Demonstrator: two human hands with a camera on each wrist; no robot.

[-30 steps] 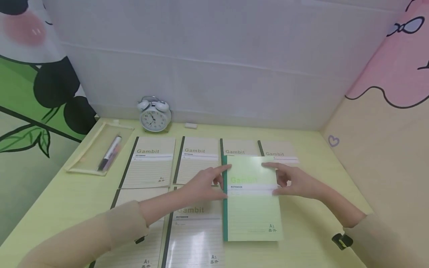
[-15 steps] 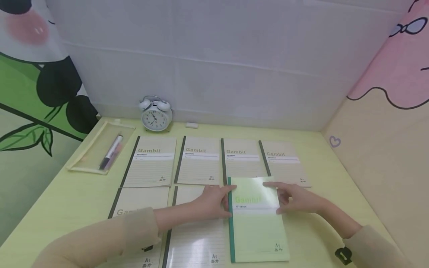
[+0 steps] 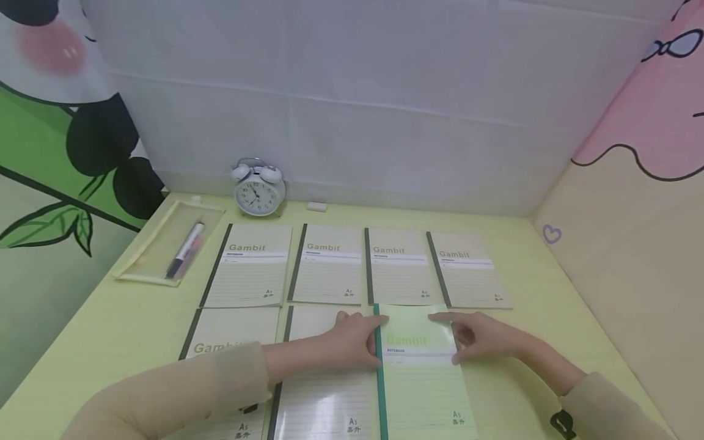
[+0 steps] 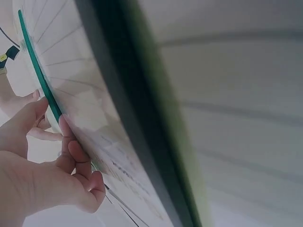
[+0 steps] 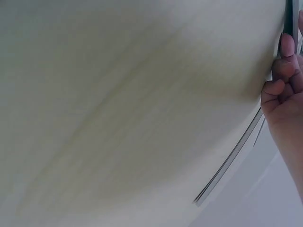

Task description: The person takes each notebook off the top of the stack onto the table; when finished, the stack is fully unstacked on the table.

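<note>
A green notebook (image 3: 423, 391) with a dark green spine lies in the front row, its top edge close below the third notebook (image 3: 398, 275) of the back row. My left hand (image 3: 352, 339) holds it at the spine edge, index fingertip on the cover. On the opposite side, my right hand (image 3: 484, 336) grips the right edge, index fingertip near the top right corner. In the left wrist view the left hand (image 4: 52, 175) shows at the green spine, other fingers curled. The right wrist view has the right hand (image 5: 286, 90) at its right border.
Beige notebooks with dark spines lie around: a back row including one at far right (image 3: 467, 269), and two in front, one (image 3: 324, 397) beneath the left forearm. A mesh pouch (image 3: 145, 278) with pens, a white alarm clock (image 3: 258, 192) and an eraser (image 3: 316, 207) sit farther back.
Both hands have brought the green notebook down toward the front edge, off the back-row notebooks it overlapped, into place beside the front notebook. Its lower edge now runs out of view.
</note>
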